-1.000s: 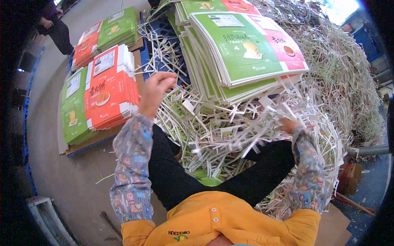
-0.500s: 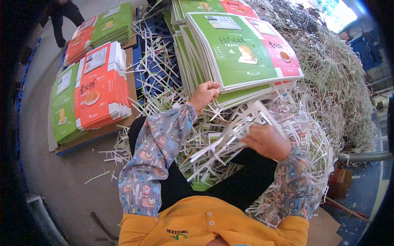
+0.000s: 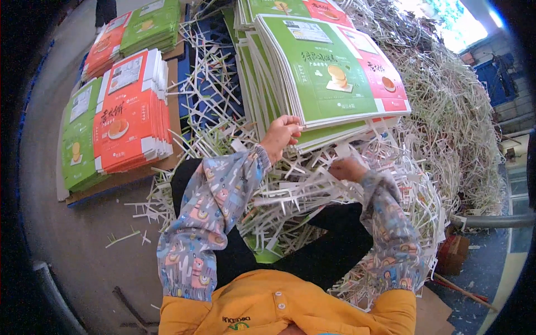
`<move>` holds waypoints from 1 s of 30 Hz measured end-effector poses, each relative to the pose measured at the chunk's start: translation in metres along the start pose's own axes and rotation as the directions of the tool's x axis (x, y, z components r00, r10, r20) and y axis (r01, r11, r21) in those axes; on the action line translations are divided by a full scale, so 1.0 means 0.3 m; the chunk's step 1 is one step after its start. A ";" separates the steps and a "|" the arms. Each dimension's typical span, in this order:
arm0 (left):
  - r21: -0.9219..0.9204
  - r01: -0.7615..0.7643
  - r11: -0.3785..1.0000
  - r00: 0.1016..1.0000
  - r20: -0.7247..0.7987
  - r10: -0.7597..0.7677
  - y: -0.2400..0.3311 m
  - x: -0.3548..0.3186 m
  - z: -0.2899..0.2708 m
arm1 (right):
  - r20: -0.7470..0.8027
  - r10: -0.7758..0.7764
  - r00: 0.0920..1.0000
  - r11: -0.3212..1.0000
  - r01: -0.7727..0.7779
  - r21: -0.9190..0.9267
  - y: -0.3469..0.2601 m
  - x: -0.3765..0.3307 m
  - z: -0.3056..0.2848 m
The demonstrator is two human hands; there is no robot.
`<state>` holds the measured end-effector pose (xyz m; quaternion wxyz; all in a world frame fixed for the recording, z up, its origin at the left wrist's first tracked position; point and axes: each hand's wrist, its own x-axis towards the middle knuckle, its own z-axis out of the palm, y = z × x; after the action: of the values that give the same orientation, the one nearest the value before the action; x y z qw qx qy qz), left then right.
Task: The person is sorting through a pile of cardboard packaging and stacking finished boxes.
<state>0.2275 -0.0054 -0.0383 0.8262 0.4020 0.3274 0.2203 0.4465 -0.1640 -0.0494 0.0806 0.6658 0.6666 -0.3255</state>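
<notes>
A thick stack of green and red printed cardboard sheets point(image 3: 335, 106) lies in front of me, its near end raised above loose scraps. At its near left corner my left hand point(image 3: 282, 137) is closed, thumb and fingers pinching the sheet edges. Just below the stack's front edge, my right hand point(image 3: 349, 169) is curled among white paper offcut strips point(image 3: 301, 195), its fingertips partly hidden by them. The strips lie in a tangle under the stack and over my dark-clad legs.
More stacks of red and green printed sheets point(image 3: 125, 120) sit on cardboard at the left. A large heap of shredded offcuts point(image 3: 452, 134) rises at the right. A grey pipe point(image 3: 497, 220) and a brown box point(image 3: 453, 254) are at lower right. Someone's dark-clothed leg point(image 3: 105, 11) shows far left.
My right hand has moved forward, from over the strips to nearer the stack's front edge. The lifted bunch of strips has dropped lower. My left hand stays at the corner.
</notes>
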 end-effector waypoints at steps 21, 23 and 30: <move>-0.038 -0.007 0.999 0.998 -0.068 0.005 -0.009 -0.011 0.041 | -0.210 0.451 0.868 -0.107 0.286 0.952 -0.274 0.116 -0.126; -0.042 -0.003 0.999 0.997 -0.075 0.000 -0.008 -0.011 0.045 | -0.223 0.474 0.852 -0.095 0.301 0.949 -0.282 0.114 -0.130; 0.065 -0.052 0.997 0.991 -0.120 0.060 -0.005 -0.022 0.058 | -0.217 0.486 0.846 -0.065 0.283 0.957 -0.317 0.106 -0.154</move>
<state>0.2355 -0.0196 -0.0289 0.7854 0.4219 0.3725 0.2574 0.3688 -0.1030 0.0002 -0.5827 0.6180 0.1516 -0.5056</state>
